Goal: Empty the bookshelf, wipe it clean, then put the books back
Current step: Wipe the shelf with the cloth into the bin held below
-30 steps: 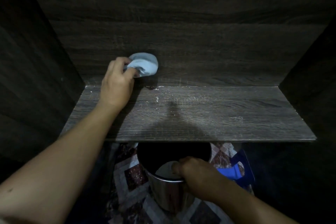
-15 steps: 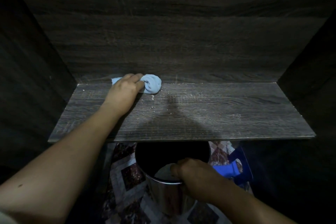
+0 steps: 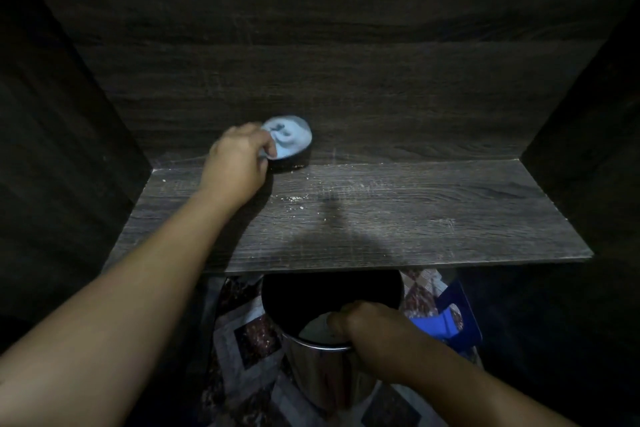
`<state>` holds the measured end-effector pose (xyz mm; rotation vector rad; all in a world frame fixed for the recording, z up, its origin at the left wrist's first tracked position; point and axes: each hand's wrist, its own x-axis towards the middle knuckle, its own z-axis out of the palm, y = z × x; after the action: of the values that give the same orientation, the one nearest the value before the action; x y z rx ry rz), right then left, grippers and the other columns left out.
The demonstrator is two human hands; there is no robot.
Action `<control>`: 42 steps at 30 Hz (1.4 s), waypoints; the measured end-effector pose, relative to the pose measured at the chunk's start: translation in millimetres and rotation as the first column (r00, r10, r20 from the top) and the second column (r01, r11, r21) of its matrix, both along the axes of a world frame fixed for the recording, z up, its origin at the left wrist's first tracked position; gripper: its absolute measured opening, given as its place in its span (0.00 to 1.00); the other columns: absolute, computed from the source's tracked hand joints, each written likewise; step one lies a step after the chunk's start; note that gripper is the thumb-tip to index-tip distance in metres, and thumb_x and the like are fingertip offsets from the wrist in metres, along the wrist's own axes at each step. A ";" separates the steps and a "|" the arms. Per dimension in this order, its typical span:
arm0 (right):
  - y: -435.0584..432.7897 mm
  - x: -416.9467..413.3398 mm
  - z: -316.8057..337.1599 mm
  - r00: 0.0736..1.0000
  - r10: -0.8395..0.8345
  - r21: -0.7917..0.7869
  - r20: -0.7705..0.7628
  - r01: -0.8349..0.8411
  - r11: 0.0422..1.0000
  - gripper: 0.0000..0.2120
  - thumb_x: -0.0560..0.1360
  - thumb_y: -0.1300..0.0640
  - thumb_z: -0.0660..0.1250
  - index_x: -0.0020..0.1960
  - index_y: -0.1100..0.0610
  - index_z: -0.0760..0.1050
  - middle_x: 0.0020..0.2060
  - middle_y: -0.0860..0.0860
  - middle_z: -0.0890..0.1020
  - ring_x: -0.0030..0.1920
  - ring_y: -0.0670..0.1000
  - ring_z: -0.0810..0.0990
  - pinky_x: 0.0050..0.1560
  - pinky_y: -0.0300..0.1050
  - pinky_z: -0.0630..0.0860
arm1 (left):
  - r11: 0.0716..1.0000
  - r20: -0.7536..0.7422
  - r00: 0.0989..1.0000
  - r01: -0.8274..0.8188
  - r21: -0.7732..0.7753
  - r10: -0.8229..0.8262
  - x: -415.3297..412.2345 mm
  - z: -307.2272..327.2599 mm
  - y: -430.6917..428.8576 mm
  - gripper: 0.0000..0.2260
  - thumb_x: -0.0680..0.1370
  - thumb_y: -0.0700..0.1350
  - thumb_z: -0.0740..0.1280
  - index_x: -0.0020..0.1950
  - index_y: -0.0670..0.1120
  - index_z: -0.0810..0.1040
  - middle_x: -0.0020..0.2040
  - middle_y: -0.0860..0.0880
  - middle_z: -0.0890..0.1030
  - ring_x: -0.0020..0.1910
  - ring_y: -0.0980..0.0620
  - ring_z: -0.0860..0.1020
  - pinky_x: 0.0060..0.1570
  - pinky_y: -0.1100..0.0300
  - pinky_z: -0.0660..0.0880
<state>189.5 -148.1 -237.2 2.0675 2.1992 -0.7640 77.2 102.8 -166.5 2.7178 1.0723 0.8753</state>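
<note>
Reaching in from the lower left, the person's bare left forearm crosses the front edge of the dark grey wood-grain shelf board [image 3: 433, 218], just beside the dark left side panel [image 3: 52, 149] of the bookshelf. The left hand [image 3: 239, 163] sits over the board's rear left part, knuckles up, fingers and thumb curled round a crumpled light-blue cloth [image 3: 289, 135]. The cloth bulges out to the right of the fingers and is pressed vs. the dark wood-grain back panel [image 3: 363, 80], just above the seam where panel meets board; it throws a dark shadow right under it.

Right of the hand, small white crumbs [image 3: 292, 198] lie scattered on the board, w/ more pale specks and scuff marks approx. mid-board. A soft shadow falls across the board's middle toward the front edge.

Below the front edge, centre, a shiny round steel bin [image 3: 322, 378] stands on a patterned floor covering [image 3: 249, 336] of dark and pale squares; the bin's far rim is tucked under the board. A pale wad [image 3: 317, 331] shows inside, near the rim. The right hand [image 3: 367, 333] grips the bin's near rim, fingers hooked over it into the opening.

Just right of the bin lies a flat blue object [image 3: 450, 321]; can't tell what it is. The dark right side panel [image 3: 588, 114] closes off the bookshelf.
</note>
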 end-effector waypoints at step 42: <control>-4.9 12.9 -9.3 1.000 -0.005 0.022 -0.027 0.005 1.000 0.15 0.74 0.61 0.65 0.60 0.57 0.75 0.58 0.58 0.78 0.59 0.60 0.77 0.57 0.49 0.74 | 0.960 -0.357 0.912 0.257 0.111 -0.202 24.1 -40.6 6.5 0.15 0.71 0.31 0.65 0.54 0.41 0.83 0.66 0.44 0.76 0.60 0.39 0.74 0.56 0.48 0.75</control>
<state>202.4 -153.0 -246.6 2.0856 2.2271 -0.7765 101.3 109.4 -207.1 3.1281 0.7249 0.4769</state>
